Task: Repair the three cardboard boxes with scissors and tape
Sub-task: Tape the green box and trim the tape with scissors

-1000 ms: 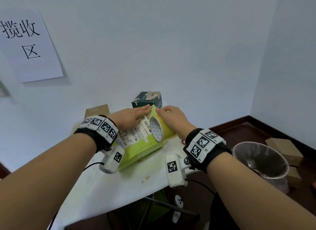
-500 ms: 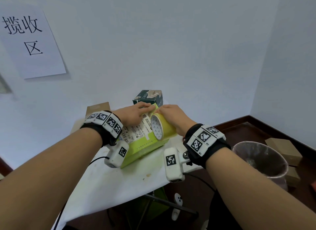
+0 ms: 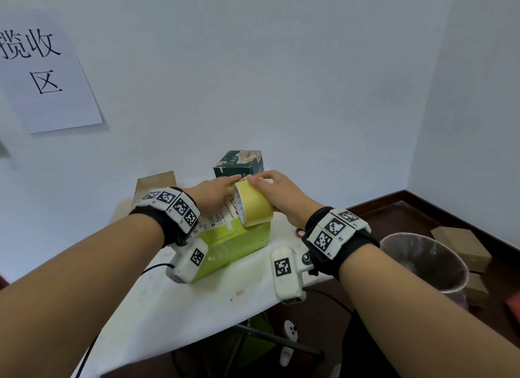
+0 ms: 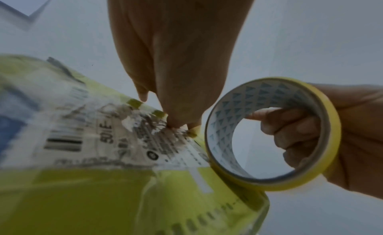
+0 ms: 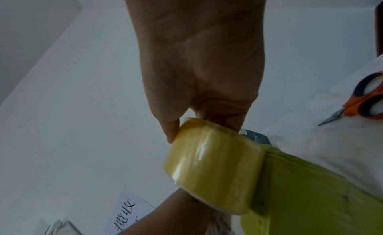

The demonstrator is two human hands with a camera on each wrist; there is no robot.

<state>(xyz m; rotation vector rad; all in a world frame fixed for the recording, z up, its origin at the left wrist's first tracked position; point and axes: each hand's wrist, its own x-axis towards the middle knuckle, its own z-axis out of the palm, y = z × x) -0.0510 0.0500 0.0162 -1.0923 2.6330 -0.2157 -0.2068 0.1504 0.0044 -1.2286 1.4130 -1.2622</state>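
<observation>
A yellow-green cardboard box (image 3: 233,251) with a white shipping label lies on the white table (image 3: 197,307). My left hand (image 3: 225,185) presses straight fingertips onto a tape end at the box's far top edge, seen close in the left wrist view as the left hand (image 4: 182,58) on the torn label. My right hand (image 3: 270,183) grips a yellow tape roll (image 3: 257,206) that rests on the box top, with fingers through its core (image 4: 290,128). Orange-handled scissors (image 5: 364,101) lie on the table to the right. A dark green box (image 3: 239,163) stands behind the hands, and a brown box (image 3: 154,182) at the back left.
The table stands against a white wall bearing a paper sign (image 3: 45,68). A bin lined with a clear bag (image 3: 422,262) stands on the floor at the right, with brown boxes (image 3: 461,245) beyond it. Cables hang below the table's near edge.
The tape roll has come up onto the box top and a little toward me in my right hand. My left fingertips stay at the far edge.
</observation>
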